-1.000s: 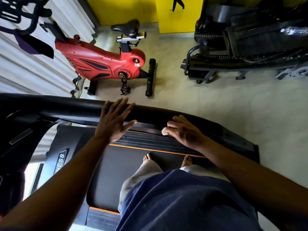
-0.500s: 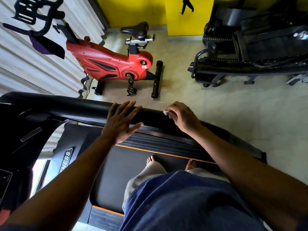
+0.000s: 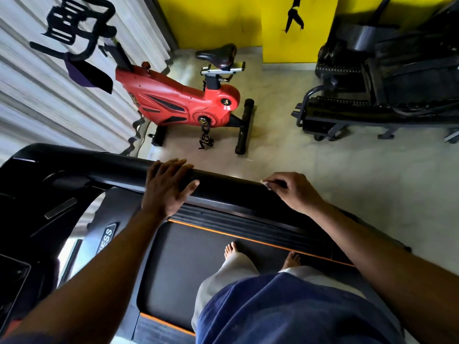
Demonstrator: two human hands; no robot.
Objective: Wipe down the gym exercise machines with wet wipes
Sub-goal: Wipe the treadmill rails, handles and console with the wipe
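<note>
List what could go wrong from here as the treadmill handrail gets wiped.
1. The wet wipe is only a small wad pinched in the right hand, so it may slip out or miss much of the handrail.
2. The left hand lies flat on the handrail; the strip beneath it may go unwiped.
3. Bare feet stand on the treadmill belt; drips could make it slippery.

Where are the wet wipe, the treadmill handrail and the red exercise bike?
wet wipe (image 3: 263, 182): head view, white tip showing.
treadmill handrail (image 3: 223, 181): head view, bare top.
red exercise bike (image 3: 173, 103): head view, red body.
</note>
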